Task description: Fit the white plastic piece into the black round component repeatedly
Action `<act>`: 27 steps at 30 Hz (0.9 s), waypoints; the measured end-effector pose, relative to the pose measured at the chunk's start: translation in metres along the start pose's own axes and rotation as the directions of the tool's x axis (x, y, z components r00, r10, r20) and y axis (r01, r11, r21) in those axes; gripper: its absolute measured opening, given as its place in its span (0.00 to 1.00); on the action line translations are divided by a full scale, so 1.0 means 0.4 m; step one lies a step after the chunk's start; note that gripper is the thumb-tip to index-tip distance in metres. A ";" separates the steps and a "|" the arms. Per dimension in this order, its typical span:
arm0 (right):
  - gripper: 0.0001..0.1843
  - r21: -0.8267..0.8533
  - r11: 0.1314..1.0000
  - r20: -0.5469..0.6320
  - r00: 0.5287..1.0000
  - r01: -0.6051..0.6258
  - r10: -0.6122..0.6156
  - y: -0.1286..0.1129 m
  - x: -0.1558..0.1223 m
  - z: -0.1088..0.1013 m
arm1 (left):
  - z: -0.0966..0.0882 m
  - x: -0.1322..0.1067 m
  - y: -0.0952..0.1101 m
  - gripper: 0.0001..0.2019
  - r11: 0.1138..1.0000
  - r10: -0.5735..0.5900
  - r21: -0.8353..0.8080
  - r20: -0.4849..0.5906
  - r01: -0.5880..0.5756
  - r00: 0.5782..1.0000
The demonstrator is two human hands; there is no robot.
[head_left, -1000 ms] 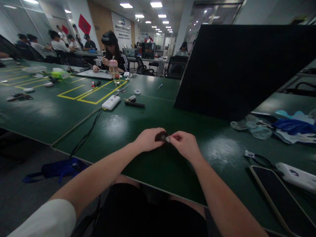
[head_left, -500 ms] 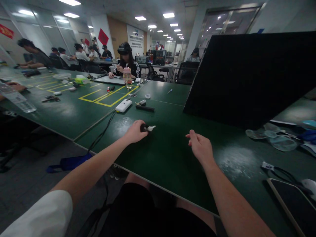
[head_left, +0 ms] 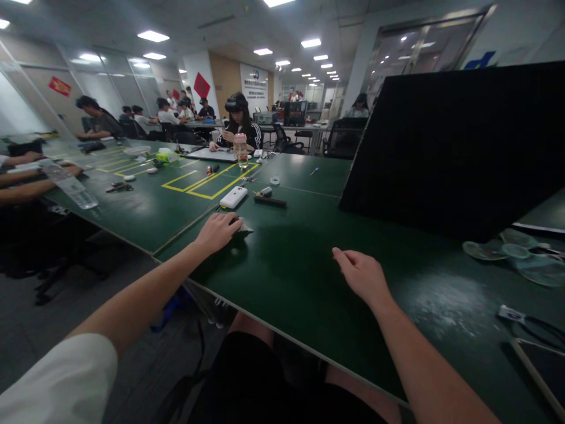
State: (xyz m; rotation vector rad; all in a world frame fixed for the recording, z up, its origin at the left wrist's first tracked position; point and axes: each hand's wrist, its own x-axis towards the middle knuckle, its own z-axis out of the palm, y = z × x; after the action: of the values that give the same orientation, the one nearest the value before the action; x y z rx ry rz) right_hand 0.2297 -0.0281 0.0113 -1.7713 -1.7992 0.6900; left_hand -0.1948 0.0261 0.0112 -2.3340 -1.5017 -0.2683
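Left hand [head_left: 218, 231] holds the pale-tipped part [head_left: 245, 228] above the counter [head_left: 282, 265], probably fingertip-gripped to expose its tip; right hand [head_left: 362, 275]: fingers curled narrow, contents I cannot tell

We see an open-plan office: glass partitions [head_left: 106, 82], ceiling light panels [head_left: 153, 36], a logo sign [head_left: 255, 91], a black office chair [head_left: 343, 138], and people [head_left: 255, 135] seated along a green counter [head_left: 282, 277] marked with yellow tape [head_left: 235, 181].

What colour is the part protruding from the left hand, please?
The protruding part looks whitish in the head view.
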 end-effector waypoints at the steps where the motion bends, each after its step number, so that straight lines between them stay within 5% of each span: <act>1: 0.29 0.000 1.000 0.002 1.000 0.003 -0.003 0.003 0.001 0.001 | 0.002 0.000 -0.009 0.22 1.000 -0.016 -0.007 -0.006 0.016 1.000; 4: 0.28 -0.002 1.000 -0.005 1.000 0.024 -0.024 0.010 0.002 0.003 | 0.019 0.012 -0.039 0.20 0.968 -0.236 -0.098 -0.054 0.230 0.970; 7: 0.27 -0.002 0.999 -0.018 0.999 0.043 -0.043 0.013 0.002 0.001 | 0.053 0.043 -0.050 0.24 0.765 -0.592 -0.335 -0.029 0.551 0.805; 9: 0.27 0.009 0.999 -0.016 0.999 0.040 -0.040 0.015 0.000 -0.002 | 0.080 0.069 -0.032 0.26 0.590 -0.713 -0.507 0.038 0.628 0.700; 10: 0.27 0.016 0.999 -0.011 0.999 0.035 -0.035 0.016 0.000 -0.003 | 0.092 0.083 -0.017 0.26 0.531 -0.729 -0.575 0.064 0.622 0.681; 14: 0.28 0.024 1.000 -0.005 1.000 0.017 -0.017 0.017 -0.002 -0.006 | 0.121 0.132 0.066 0.25 0.485 -0.655 -0.696 0.112 0.530 0.747; 21: 0.34 0.070 0.998 -0.134 0.991 0.005 0.005 0.014 -0.005 -0.027 | 0.104 0.203 0.222 0.26 0.705 -0.312 -0.617 0.176 0.351 0.934; 27: 0.41 0.220 0.975 -0.389 0.915 -0.022 0.108 0.043 0.005 -0.056 | 0.036 0.245 0.499 0.26 0.735 0.014 -0.673 0.132 0.079 0.991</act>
State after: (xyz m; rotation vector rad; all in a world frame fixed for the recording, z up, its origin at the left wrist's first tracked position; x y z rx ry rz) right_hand 0.2575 -0.0260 0.0162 -1.6890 -1.3473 0.4794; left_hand 0.0269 0.0391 -0.0062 -2.9243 -1.7135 -0.8175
